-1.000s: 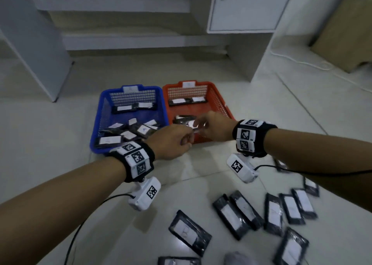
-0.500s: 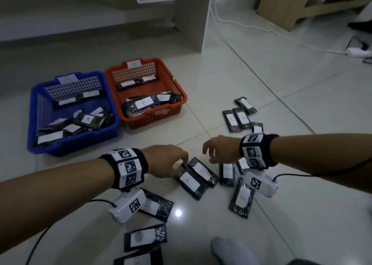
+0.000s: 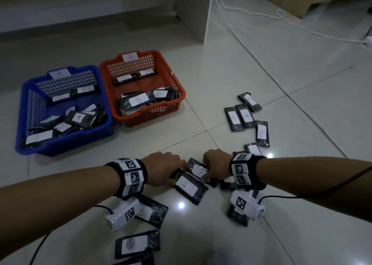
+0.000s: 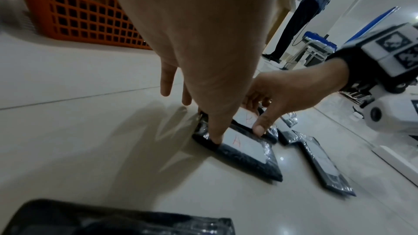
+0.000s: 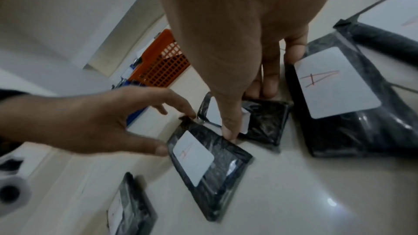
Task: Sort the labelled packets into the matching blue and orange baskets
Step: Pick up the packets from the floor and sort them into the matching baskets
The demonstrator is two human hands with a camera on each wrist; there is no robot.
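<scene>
Two black packets lie side by side on the tiled floor in front of me. My left hand [image 3: 177, 172] pinches the far end of the nearer packet [image 3: 189, 186], labelled A, thumb [image 4: 214, 137] on its edge. My right hand [image 3: 203, 173] pinches the second packet [image 3: 198, 169] between thumb [image 5: 228, 131] and fingers; its label is partly covered. Both packets still rest on the floor. The blue basket [image 3: 64, 144] marked A and the orange basket [image 3: 153, 113] marked B stand together at the far left, each holding several packets.
Several loose packets [image 3: 241, 115] lie scattered to the right, and more [image 3: 151, 212] sit under my left wrist and by my feet. A white cabinet leg [image 3: 193, 13] and a cable [image 3: 261, 15] are beyond. A person [image 4: 303, 15] stands far off.
Both hands came back from over the orange basket to the floor pile. Half a second ago they hovered above the packets; now their fingers have closed on two of them.
</scene>
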